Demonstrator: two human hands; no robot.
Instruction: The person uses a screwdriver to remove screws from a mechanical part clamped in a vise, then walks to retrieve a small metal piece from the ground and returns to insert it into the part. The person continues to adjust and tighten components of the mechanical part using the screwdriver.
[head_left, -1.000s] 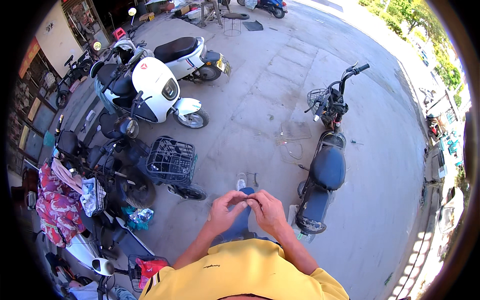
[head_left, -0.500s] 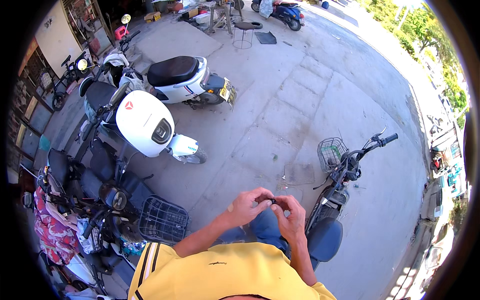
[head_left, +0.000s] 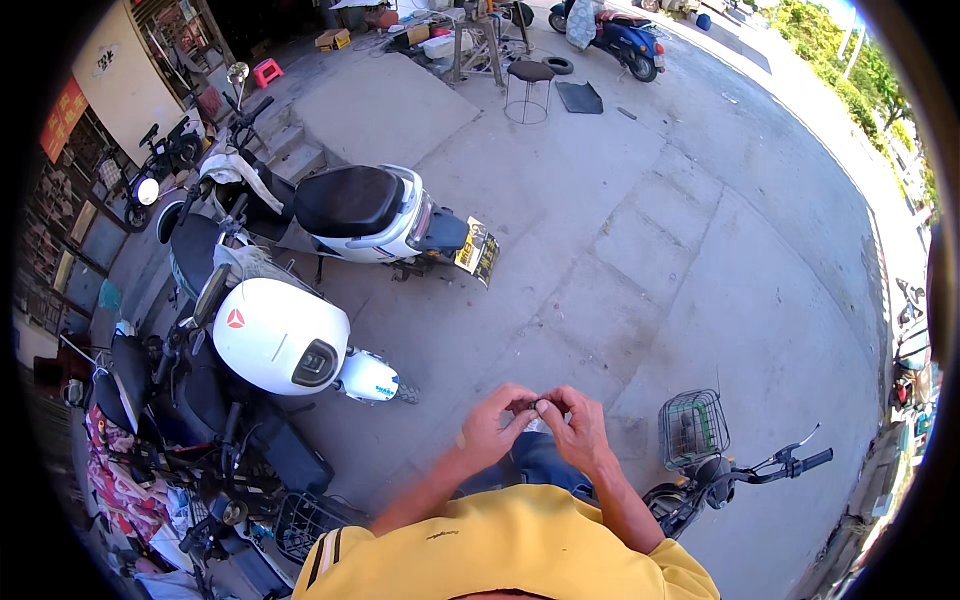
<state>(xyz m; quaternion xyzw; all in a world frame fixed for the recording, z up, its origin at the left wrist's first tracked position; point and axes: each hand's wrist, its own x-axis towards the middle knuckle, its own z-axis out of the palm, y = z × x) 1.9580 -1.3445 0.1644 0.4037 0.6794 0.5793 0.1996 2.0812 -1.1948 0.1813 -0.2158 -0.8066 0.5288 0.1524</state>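
Observation:
In front of my body, over my jeans, both hands are together with fingertips pinched on a small dark object, too small to identify. My left hand grips it from the left, fingers curled, and my right hand from the right, thumb pressed on it. A black bicycle-like scooter with a wire basket stands just right of me; its black handlebar sticks out to the right.
Parked white scooters and crowded dark bikes line the left side. Farther back are a round stool, a tire, a red plastic stool and a blue scooter. Concrete steps lie beside the shopfront.
I have moved forward along the yard: the black scooter on my right has dropped lower and behind, and the white scooters are nearer. My hands stay pinched together on the small object.

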